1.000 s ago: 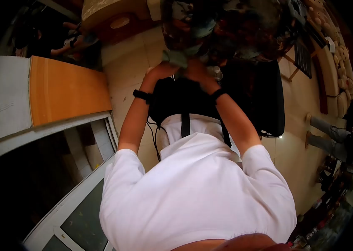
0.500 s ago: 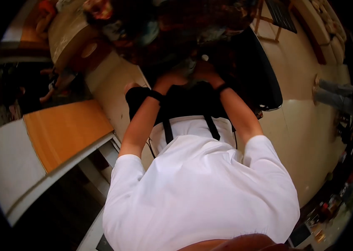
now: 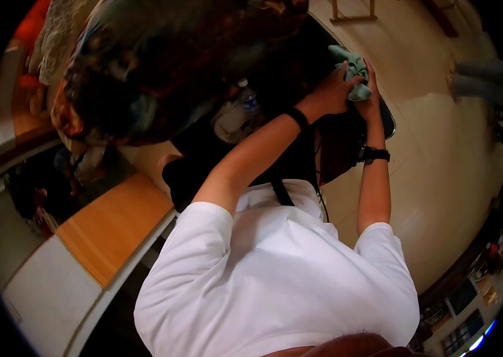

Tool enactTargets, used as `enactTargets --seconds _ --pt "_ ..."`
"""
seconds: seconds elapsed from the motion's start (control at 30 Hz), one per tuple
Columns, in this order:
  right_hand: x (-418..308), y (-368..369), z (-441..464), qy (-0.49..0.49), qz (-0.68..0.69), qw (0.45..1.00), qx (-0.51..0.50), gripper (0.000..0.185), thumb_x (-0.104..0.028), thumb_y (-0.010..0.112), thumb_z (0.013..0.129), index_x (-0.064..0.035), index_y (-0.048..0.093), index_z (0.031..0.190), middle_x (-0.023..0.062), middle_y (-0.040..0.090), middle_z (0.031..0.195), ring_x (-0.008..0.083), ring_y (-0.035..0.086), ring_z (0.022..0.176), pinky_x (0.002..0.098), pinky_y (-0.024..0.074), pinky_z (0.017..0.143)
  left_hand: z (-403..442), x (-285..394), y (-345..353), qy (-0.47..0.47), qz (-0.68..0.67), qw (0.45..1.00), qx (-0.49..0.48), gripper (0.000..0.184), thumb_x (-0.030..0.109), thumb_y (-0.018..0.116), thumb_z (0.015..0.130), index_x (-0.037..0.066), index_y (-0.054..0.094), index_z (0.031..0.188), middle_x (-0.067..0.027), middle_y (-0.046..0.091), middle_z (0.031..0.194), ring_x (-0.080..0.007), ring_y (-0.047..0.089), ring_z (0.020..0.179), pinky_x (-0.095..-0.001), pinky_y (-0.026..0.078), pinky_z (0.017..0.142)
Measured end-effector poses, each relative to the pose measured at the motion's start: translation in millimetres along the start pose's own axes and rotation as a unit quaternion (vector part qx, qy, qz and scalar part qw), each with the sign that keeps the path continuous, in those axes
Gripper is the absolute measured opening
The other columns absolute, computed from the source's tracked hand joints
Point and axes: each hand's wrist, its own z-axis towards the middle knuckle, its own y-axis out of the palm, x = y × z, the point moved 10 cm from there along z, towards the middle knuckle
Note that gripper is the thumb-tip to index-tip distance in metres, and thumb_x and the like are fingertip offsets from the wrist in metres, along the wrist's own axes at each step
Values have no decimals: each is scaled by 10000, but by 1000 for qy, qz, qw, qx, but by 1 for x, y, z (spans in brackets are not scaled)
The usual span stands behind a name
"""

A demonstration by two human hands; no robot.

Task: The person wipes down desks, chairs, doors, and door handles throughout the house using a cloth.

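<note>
A crumpled pale green cloth [image 3: 355,74] is bunched between my two hands, up and to the right in the head view. My left hand [image 3: 333,94] grips it from the left, its arm stretched across in front of me. My right hand [image 3: 370,98] is pressed against its right side, with fingers pointing up. Both hands are above the right end of a dark surface with a rounded edge [image 3: 389,125]. A plastic bottle with a blue label [image 3: 250,100] stands left of my hands, beside a pale, unclear item [image 3: 230,122].
A large, dark, mottled object [image 3: 168,65] fills the upper left, blurred. To my left is a counter with an orange wood panel [image 3: 117,223]. Another person's jeans-clad legs [image 3: 480,77] are at the right, on the tiled floor [image 3: 424,154]. Wooden legs of furniture [image 3: 352,18] are at the top.
My hands have moved from in front of my lap up and to the right, with the green cloth now plainly visible in them. My view has shifted, and the bottle now shows.
</note>
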Motion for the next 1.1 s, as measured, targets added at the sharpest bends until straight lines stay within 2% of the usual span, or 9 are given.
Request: enactTargets --seconds 0.1,0.17,0.27,0.47,0.7,0.83,0.9,1.03,1.1 --pt "49 -16 -12 -20 -20 999 -19 818 -125 780 718 -108 370 1426 161 479 1383 370 526 1193 437 460 955 37 7 50 16 30 999 -12 679 189 778 681 182 492 1297 -209 456 1364 -470 389 1298 -551 377 1029" --pt "135 -22 -50 122 -182 976 15 754 -241 762 751 -85 407 1397 147 482 1380 357 521 1193 447 438 959 48 5 76 30 67 997 -34 681 201 793 669 188 499 1282 -204 455 1367 -472 375 1313 -567 366 1033" --pt "155 -22 -54 114 -327 938 23 638 -406 661 837 -76 464 1347 145 580 1256 347 566 1117 434 391 987 73 -7 82 28 79 995 -60 678 237 813 660 219 512 1268 -208 460 1359 -427 399 1314 -596 341 1036" --pt "139 -33 -46 170 -332 922 100 542 -477 563 909 -105 519 1301 124 643 1155 306 590 1089 419 372 1001 93 -37 61 -53 64 996 -15 544 219 804 646 209 567 1136 -132 558 1053 -354 628 888 -444 533 738" --pt "146 -28 -52 208 -348 910 85 453 -476 462 921 -143 587 1203 81 637 1163 291 580 1103 430 372 989 114 -120 -37 -94 245 956 130 556 149 762 601 112 572 1122 -192 534 1155 -412 499 1120 -493 525 805" --pt "145 -28 -51 218 -361 904 74 440 -469 459 913 -154 590 1191 77 634 1158 286 575 1107 428 373 979 125 -118 -17 -199 235 948 85 584 212 785 602 99 577 1136 -159 477 1300 -406 419 1232 -555 483 856" --pt "148 -31 -50 217 -361 904 79 427 -464 461 918 -159 590 1187 73 633 1156 280 578 1102 425 377 971 125 -90 31 -164 301 935 -87 524 217 749 619 85 589 1101 -182 470 1269 -500 392 1194 -557 521 798" --pt "158 -24 -53 240 -353 903 39 417 -461 461 924 -155 592 1176 67 631 1146 279 582 1089 433 382 961 109 -59 55 -139 306 935 -110 524 195 751 593 104 594 1085 -199 464 1245 -527 402 1145 -568 527 755" --pt "156 -21 -56 234 -359 903 33 417 -462 462 925 -154 593 1174 64 629 1144 278 581 1087 434 382 960 99 -57 56 -151 164 969 -102 532 190 757 581 120 589 1081 -216 464 1203 -519 419 1104 -555 534 727"
